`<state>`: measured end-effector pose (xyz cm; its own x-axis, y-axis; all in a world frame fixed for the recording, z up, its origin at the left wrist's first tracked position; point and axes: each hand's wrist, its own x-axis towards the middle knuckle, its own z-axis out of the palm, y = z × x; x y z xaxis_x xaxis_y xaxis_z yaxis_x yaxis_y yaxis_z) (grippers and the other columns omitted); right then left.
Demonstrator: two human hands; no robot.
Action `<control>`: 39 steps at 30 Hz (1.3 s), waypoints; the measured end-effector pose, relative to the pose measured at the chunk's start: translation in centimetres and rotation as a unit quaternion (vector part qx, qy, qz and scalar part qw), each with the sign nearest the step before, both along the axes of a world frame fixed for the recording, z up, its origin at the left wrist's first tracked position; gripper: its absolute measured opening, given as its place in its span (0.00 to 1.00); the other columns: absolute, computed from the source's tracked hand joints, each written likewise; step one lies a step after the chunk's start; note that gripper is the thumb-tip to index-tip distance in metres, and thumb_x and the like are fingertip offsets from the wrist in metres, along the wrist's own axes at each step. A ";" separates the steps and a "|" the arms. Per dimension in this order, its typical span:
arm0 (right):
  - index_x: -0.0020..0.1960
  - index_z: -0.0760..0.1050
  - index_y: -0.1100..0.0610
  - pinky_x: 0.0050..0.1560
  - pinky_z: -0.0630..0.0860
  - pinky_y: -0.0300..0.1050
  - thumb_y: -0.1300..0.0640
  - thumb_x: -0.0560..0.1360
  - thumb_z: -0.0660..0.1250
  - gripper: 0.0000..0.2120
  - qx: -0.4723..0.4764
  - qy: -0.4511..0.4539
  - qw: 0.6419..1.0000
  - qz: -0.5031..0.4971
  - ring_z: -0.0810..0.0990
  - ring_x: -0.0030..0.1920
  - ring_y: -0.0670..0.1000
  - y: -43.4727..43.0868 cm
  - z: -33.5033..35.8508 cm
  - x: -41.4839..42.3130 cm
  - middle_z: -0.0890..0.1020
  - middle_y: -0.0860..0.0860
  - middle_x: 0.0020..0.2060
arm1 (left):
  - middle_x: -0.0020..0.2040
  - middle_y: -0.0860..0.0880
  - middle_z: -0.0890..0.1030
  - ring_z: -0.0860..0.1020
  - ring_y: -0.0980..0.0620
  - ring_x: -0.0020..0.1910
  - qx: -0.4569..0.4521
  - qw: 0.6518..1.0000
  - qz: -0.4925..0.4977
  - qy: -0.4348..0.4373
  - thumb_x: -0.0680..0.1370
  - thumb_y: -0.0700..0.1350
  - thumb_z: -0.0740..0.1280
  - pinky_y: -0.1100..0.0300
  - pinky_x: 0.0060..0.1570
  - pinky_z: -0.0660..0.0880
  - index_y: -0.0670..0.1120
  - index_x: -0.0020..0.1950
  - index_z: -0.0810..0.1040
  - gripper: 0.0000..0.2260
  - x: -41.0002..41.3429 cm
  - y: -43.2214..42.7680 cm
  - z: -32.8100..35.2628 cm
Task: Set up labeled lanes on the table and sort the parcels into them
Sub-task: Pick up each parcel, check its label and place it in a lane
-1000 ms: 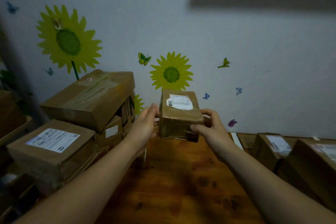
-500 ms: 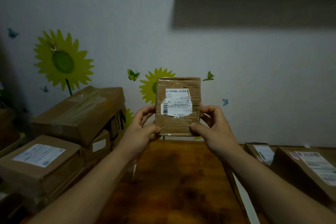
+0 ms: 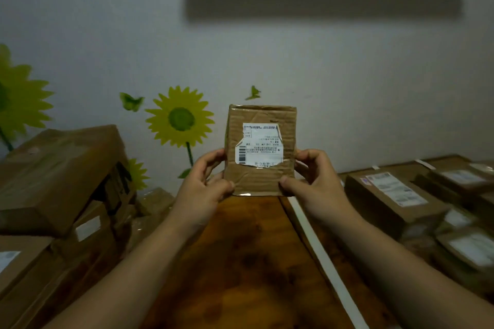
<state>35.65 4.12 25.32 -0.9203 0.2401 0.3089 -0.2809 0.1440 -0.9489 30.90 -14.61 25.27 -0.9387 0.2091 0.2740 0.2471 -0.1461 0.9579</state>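
Note:
A small brown cardboard parcel with a torn white shipping label is held upright above the wooden table, its label side facing me. My left hand grips its lower left edge, thumb on the front. My right hand grips the lower right edge the same way. A white tape strip runs along the table from near the parcel toward the front right, marking a lane line.
A heap of larger cardboard boxes is stacked at the left. Several labelled parcels lie right of the tape strip. Behind the table stands a white wall with sunflower and butterfly stickers.
The parcel was tipped up from lying flat to standing upright with its label toward me. Both hands shifted to its lower edges, and my view swung to the right.

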 end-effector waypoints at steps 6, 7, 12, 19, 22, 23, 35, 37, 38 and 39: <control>0.50 0.68 0.48 0.56 0.77 0.48 0.69 0.70 0.70 0.20 -0.017 -0.005 0.991 -0.132 0.78 0.56 0.46 8.0 -2.4 7.6 0.78 0.47 0.52 | 0.57 0.57 0.75 0.81 0.62 0.43 -0.020 0.991 -0.129 -0.041 0.74 0.27 0.62 0.68 0.36 0.77 0.50 0.62 0.71 0.23 3.7 9.3 -1.8; 0.50 0.68 0.48 0.56 0.78 0.50 0.70 0.70 0.70 0.21 -0.019 -0.005 0.989 -0.148 0.78 0.57 0.47 9.8 -2.7 9.2 0.78 0.48 0.53 | 0.57 0.57 0.76 0.81 0.61 0.45 -0.026 0.988 -0.148 -0.045 0.74 0.28 0.63 0.67 0.37 0.77 0.50 0.62 0.71 0.23 4.6 11.2 -2.0; 0.59 0.67 0.48 0.47 0.78 0.38 0.69 0.71 0.70 0.25 -0.036 -0.004 0.973 -0.228 0.76 0.55 0.42 19.7 -3.4 18.5 0.76 0.43 0.55 | 0.58 0.55 0.78 0.80 0.58 0.51 -0.053 0.969 -0.234 -0.059 0.74 0.31 0.65 0.68 0.37 0.77 0.53 0.64 0.71 0.24 11.1 23.2 -2.4; 0.66 0.66 0.45 0.43 0.78 0.35 0.66 0.72 0.70 0.28 -0.035 -0.023 0.939 -0.341 0.76 0.58 0.42 34.0 -5.7 32.3 0.76 0.42 0.58 | 0.52 0.54 0.77 0.80 0.55 0.45 -0.111 0.928 -0.346 -0.086 0.76 0.35 0.64 0.55 0.46 0.80 0.56 0.65 0.69 0.23 22.3 40.7 -3.9; 0.66 0.66 0.44 0.43 0.78 0.37 0.65 0.72 0.70 0.29 -0.043 -0.038 0.925 -0.377 0.77 0.57 0.42 38.3 -6.1 36.2 0.76 0.42 0.58 | 0.55 0.56 0.76 0.80 0.57 0.45 -0.111 0.914 -0.378 -0.094 0.75 0.36 0.66 0.61 0.41 0.78 0.57 0.63 0.70 0.22 25.3 46.1 -4.5; 0.66 0.66 0.44 0.41 0.78 0.36 0.65 0.73 0.70 0.28 -0.044 -0.040 0.922 -0.383 0.77 0.56 0.41 39.6 -6.2 37.1 0.77 0.42 0.57 | 0.55 0.56 0.76 0.80 0.56 0.47 -0.114 0.909 -0.389 -0.097 0.75 0.37 0.67 0.61 0.42 0.78 0.57 0.63 0.70 0.22 25.8 47.7 -4.7; 0.67 0.65 0.46 0.36 0.77 0.32 0.64 0.73 0.69 0.27 -0.055 -0.103 0.887 -0.447 0.77 0.53 0.43 56.6 -10.9 37.6 0.76 0.41 0.54 | 0.60 0.55 0.77 0.80 0.56 0.52 -0.152 0.885 -0.429 -0.096 0.75 0.44 0.70 0.53 0.51 0.80 0.56 0.64 0.71 0.20 24.9 67.5 -9.7; 0.66 0.63 0.44 0.36 0.77 0.33 0.63 0.73 0.70 0.28 -0.042 -0.118 0.881 -0.456 0.76 0.54 0.43 60.3 -11.4 36.5 0.74 0.40 0.53 | 0.60 0.55 0.78 0.80 0.55 0.53 -0.159 0.880 -0.435 -0.106 0.75 0.45 0.69 0.53 0.53 0.79 0.56 0.63 0.72 0.18 23.5 71.5 -10.1; 0.67 0.62 0.44 0.39 0.78 0.36 0.61 0.73 0.70 0.29 -0.035 -0.129 0.879 -0.457 0.76 0.55 0.44 62.3 -11.5 36.0 0.74 0.40 0.54 | 0.59 0.54 0.78 0.80 0.55 0.53 -0.165 0.878 -0.435 -0.113 0.76 0.45 0.68 0.52 0.54 0.79 0.56 0.63 0.72 0.17 22.9 73.4 -10.1; 0.69 0.62 0.45 0.44 0.79 0.39 0.60 0.73 0.71 0.30 -0.029 -0.141 0.879 -0.454 0.75 0.57 0.45 64.2 -11.5 35.5 0.74 0.41 0.56 | 0.60 0.54 0.78 0.80 0.54 0.53 -0.173 0.875 -0.436 -0.119 0.77 0.45 0.67 0.51 0.54 0.79 0.55 0.65 0.71 0.18 22.3 75.2 -10.1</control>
